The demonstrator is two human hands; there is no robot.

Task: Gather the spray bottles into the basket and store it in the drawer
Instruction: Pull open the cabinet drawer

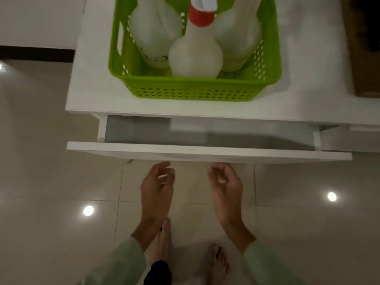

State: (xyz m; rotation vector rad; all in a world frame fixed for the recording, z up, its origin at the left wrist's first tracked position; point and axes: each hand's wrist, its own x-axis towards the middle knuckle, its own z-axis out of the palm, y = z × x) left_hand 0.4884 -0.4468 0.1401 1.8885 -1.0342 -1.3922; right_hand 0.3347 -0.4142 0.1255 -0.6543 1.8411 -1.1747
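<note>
A green perforated basket [193, 90] stands on the white cabinet top [94, 93]. Three white spray bottles stand in it: one at the left [154, 31], one at the right [238, 33], and a front one with a red collar [196, 56]. Below the top, a white drawer [205, 153] is pulled partly out, its inside bare as far as it shows. My left hand [157, 190] and my right hand [225, 188] hang just below the drawer's front panel, palms facing each other, fingers loosely curled and apart, holding nothing.
Glossy beige floor tiles [51, 202] lie to the left and below, with lamp reflections. My bare feet [216, 262] stand under the hands. A dark brown object [366, 58] sits at the right edge of the cabinet top.
</note>
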